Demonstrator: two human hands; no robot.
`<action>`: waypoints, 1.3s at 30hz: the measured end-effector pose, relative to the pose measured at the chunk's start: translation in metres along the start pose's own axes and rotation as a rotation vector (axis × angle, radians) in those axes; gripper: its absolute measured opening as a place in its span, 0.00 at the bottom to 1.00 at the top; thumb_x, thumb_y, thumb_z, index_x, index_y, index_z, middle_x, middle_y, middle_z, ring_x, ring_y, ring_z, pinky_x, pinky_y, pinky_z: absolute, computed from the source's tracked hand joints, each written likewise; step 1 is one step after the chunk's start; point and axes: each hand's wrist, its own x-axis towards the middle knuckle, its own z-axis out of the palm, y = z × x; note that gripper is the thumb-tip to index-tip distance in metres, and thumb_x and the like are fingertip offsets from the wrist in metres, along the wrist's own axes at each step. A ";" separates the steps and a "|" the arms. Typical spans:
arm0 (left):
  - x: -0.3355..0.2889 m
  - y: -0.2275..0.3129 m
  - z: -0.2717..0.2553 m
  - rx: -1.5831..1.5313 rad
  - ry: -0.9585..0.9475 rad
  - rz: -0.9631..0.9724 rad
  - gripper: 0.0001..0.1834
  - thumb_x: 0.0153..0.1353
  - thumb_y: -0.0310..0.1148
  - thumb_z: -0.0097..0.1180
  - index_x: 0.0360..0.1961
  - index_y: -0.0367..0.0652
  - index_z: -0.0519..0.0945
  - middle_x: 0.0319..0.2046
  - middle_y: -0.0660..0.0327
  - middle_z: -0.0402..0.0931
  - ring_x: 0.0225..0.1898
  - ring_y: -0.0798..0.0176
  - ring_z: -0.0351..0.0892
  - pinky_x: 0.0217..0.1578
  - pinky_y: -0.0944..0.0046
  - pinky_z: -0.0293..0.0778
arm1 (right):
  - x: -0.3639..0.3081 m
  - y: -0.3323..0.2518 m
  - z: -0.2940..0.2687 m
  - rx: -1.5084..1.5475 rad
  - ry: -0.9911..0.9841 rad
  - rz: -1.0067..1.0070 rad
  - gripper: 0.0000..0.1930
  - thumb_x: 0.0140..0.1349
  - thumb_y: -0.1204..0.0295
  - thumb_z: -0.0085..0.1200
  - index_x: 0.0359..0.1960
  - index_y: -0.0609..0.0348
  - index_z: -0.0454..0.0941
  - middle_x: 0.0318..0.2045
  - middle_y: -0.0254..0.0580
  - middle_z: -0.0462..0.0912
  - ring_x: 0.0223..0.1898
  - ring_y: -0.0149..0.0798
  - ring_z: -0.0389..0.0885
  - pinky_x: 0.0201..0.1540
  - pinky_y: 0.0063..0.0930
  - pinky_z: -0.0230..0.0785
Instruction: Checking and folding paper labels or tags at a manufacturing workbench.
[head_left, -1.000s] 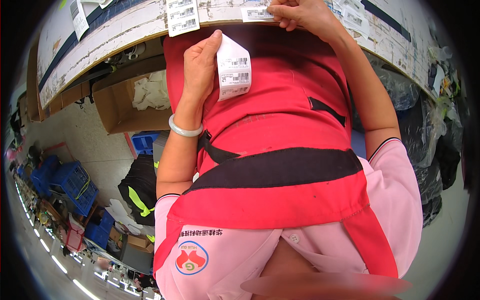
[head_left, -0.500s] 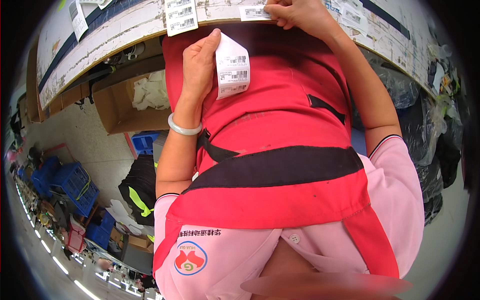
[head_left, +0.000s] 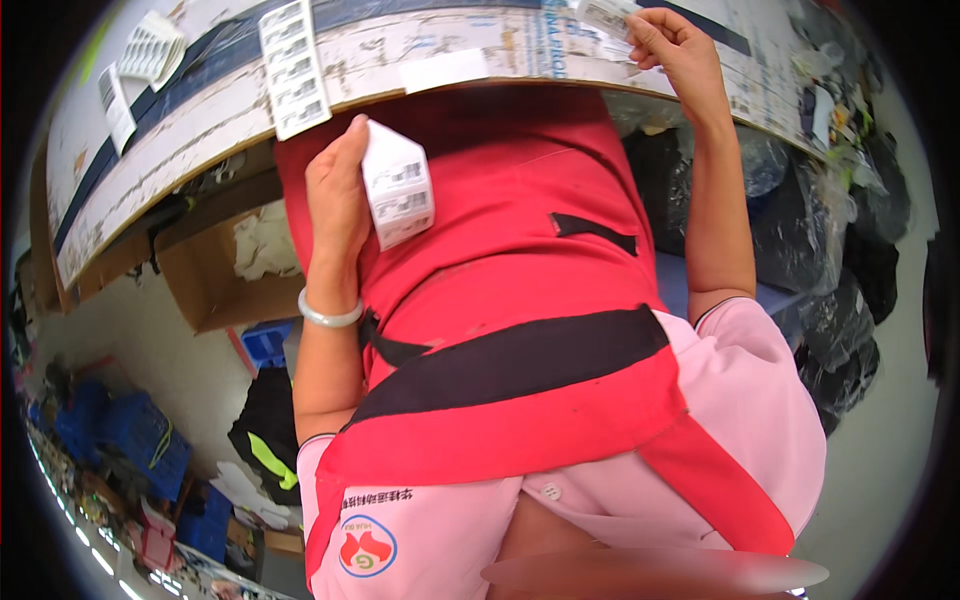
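Note:
My left hand (head_left: 338,190) is closed on a folded strip of white barcode labels (head_left: 402,195), which hangs in front of my red apron (head_left: 500,240), just off the table edge. Thumb and fingers of my right hand (head_left: 685,62) pinch a small printed label (head_left: 608,17) over the table at the upper right. Between the hands, a plain white piece of paper (head_left: 445,71) lies at the table's front edge. Left of it rests a long strip of barcode labels (head_left: 293,72), its end at the edge.
More label strips (head_left: 152,48) lie on the scuffed white table (head_left: 215,120) at far left. Under the table stands an open cardboard box (head_left: 205,285) with pale scraps. Dark items in clear plastic bags (head_left: 790,215) are at right; blue crates (head_left: 140,435) stand on the floor at left.
My right hand has moved right and farther over the table with a label in its fingers. The paper at the edge, printed before, now looks blank. My left hand still holds its strip.

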 end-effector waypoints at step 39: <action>-0.001 -0.003 0.000 -0.022 -0.020 0.025 0.16 0.68 0.38 0.51 0.31 0.35 0.81 0.25 0.63 0.79 0.24 0.74 0.75 0.26 0.75 0.70 | -0.017 -0.042 0.130 -0.471 0.061 -0.634 0.06 0.62 0.74 0.51 0.34 0.64 0.78 0.32 0.46 0.79 0.35 0.46 0.78 0.38 0.33 0.71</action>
